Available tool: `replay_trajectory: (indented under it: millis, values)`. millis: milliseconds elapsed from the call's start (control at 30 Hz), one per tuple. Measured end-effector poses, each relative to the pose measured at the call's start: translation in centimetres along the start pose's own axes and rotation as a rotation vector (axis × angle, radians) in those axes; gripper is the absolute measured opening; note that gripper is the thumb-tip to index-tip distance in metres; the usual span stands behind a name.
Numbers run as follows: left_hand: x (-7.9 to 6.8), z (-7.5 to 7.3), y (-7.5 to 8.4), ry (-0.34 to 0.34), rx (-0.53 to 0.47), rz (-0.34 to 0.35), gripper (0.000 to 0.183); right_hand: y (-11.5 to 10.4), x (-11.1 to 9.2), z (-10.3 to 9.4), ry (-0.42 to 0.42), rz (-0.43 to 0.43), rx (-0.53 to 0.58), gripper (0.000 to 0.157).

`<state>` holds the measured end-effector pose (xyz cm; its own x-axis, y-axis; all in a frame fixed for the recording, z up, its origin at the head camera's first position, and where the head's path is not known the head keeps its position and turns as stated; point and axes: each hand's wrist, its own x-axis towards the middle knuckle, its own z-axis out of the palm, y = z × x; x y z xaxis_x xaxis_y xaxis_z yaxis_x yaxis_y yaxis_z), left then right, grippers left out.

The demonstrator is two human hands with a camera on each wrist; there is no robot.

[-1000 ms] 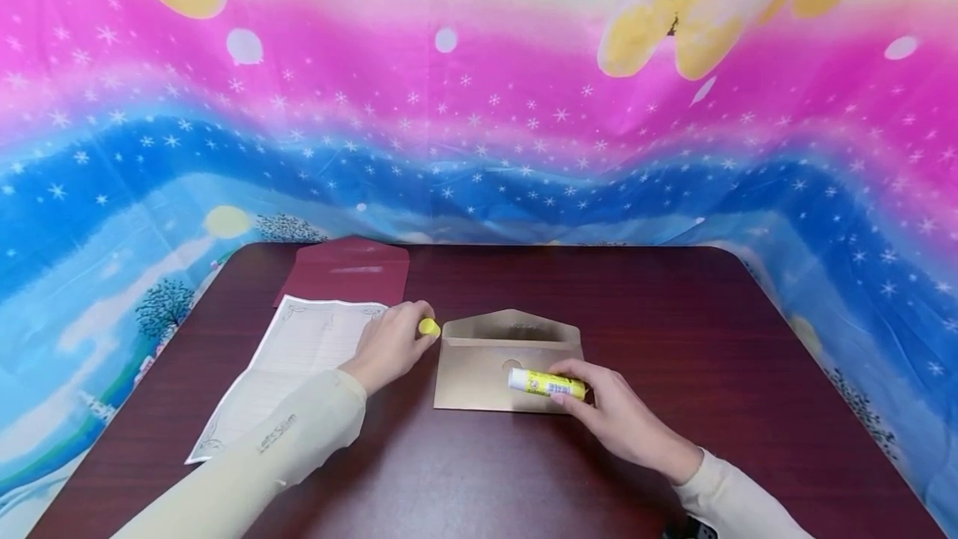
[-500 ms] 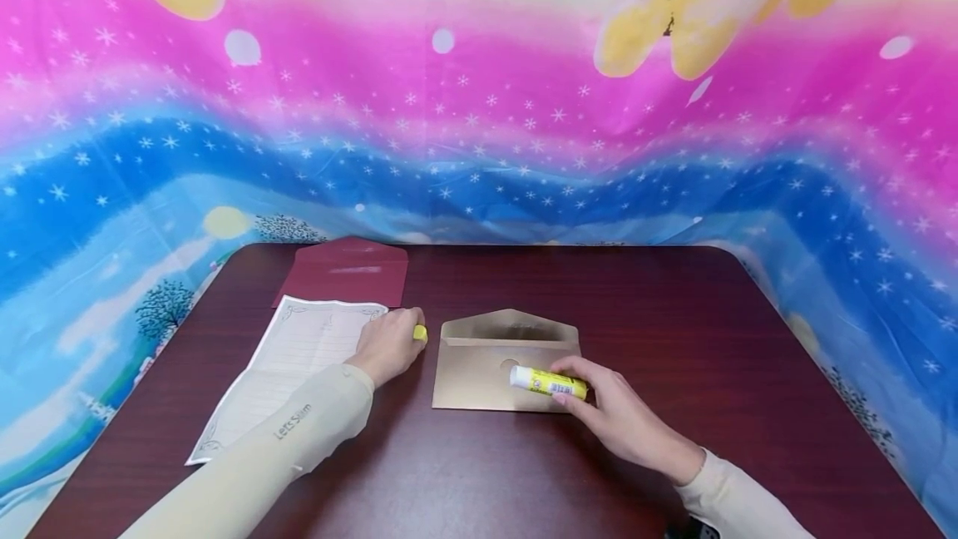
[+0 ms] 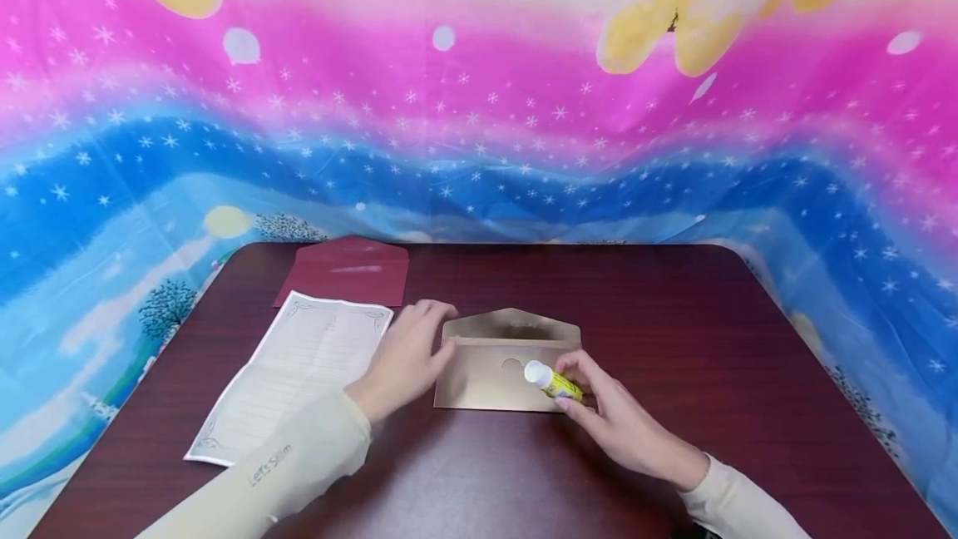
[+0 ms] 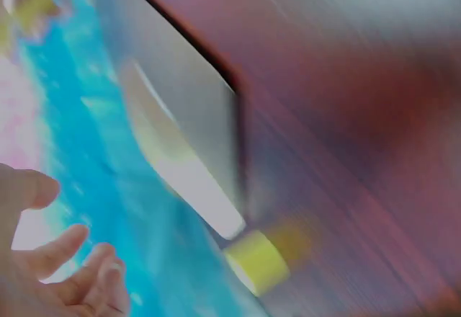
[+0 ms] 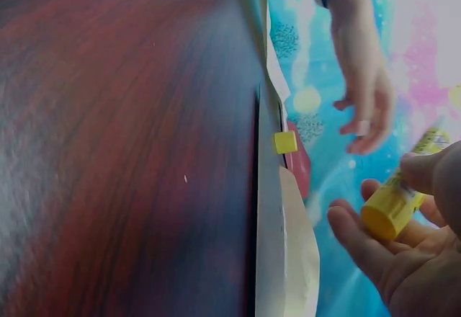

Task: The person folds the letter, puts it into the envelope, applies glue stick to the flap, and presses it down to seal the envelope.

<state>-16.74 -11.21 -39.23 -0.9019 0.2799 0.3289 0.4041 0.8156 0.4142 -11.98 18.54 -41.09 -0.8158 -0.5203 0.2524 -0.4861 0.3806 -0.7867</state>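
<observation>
My right hand [image 3: 624, 418] holds a yellow glue stick [image 3: 563, 388] by its lower part, the uncapped white end tilted up to the left over the gold envelope [image 3: 475, 381]. That envelope lies with its flap raised away from me. My left hand [image 3: 400, 360] hovers at the envelope's left edge with fingers spread and nothing in them. In the left wrist view the yellow cap [image 4: 258, 263] stands on the table, apart from the left fingers [image 4: 57, 252]; the left hand hides it from the head view.
A creased lined letter sheet [image 3: 299, 381] lies left of the envelope, partly under the left forearm. Behind it sits a dark red envelope [image 3: 344, 273] with its flap unfolded. The dark wooden table [image 3: 674, 298] ends at a colourful printed cloth [image 3: 479, 148].
My left hand has let go of the yellow cap, set it on the table and lifted with its fingers opening. The glue stick has tilted more upright in my right hand.
</observation>
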Motion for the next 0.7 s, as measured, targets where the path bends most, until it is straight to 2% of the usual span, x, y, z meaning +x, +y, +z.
replay_trajectory:
  millis: [133,300,500,700]
  values:
    - [-1.4,0.2,3.2,-0.016,-0.144,0.105,0.038,-0.2,0.1,0.5,0.025,-0.076,0.07,0.026]
    - [-2.6,0.5,6.0,-0.059,-0.348,0.193,0.046,-0.7,0.3,1.0,0.075,-0.114,0.13,0.029]
    - [-3.1,0.8,8.2,-0.039,-0.561,0.196,0.043,-1.1,0.2,1.6,0.112,-0.143,0.178,0.032]
    - [-3.2,1.3,9.2,0.034,-0.672,0.192,0.035,-1.5,0.2,2.1,0.133,-0.163,0.213,0.035]
